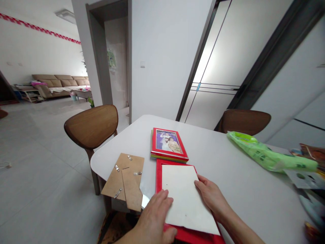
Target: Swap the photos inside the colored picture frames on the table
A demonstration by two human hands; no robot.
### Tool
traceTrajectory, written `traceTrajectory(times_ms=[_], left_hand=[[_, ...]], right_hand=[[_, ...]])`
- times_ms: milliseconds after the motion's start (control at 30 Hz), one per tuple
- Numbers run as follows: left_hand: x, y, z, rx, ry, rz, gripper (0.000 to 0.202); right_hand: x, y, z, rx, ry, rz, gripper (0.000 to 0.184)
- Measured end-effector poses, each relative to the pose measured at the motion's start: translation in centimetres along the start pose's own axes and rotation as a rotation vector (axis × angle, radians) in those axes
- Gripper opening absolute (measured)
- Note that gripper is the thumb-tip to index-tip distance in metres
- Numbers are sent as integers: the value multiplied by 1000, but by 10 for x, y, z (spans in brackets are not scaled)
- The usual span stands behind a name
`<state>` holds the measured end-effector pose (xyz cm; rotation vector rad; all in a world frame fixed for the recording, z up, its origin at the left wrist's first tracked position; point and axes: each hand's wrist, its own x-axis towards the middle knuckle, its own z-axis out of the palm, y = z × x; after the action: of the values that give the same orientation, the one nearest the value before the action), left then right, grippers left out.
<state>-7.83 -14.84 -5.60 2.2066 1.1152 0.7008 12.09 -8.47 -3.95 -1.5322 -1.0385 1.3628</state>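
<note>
Left grip (155,214), right grip (212,196), white sheet (186,196) between

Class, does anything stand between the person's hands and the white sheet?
Nothing visible does: the left hand is at the left edge of the white sheet, the right hand at its right edge. The brown backing board lies left of the sheet, not over it. Anything between sheet and red frame is hidden.

A white sheet (185,196) lies over a red frame (159,173) on the tabletop (208,149), leaving red border exposed. Left hand (156,217): fingers spread at the sheet's left edge. Right hand (212,196): at its right edge. Brown backing board (114,181), fitted with metal clips, overhangs the tabletop's left edge. Stacked photo frames (167,140) lie just beyond; green bag (269,156) at right.
</note>
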Motion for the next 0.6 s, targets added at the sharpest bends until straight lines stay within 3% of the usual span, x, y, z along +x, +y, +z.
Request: traceTrajectory(times_ms=[167, 300, 433, 600], left_hand=[[1, 1, -6, 92, -63, 2, 53], [7, 8, -10, 165, -101, -44, 44], [17, 12, -8, 209, -89, -70, 35], [10, 14, -20, 185, -127, -34, 37]], right_hand=[[10, 1, -2, -262, 25, -105, 43], [10, -2, -5, -833, 146, -299, 34], [8, 3, 2, -1291, 293, -396, 34], [10, 14, 3, -1449, 426, -509, 39]])
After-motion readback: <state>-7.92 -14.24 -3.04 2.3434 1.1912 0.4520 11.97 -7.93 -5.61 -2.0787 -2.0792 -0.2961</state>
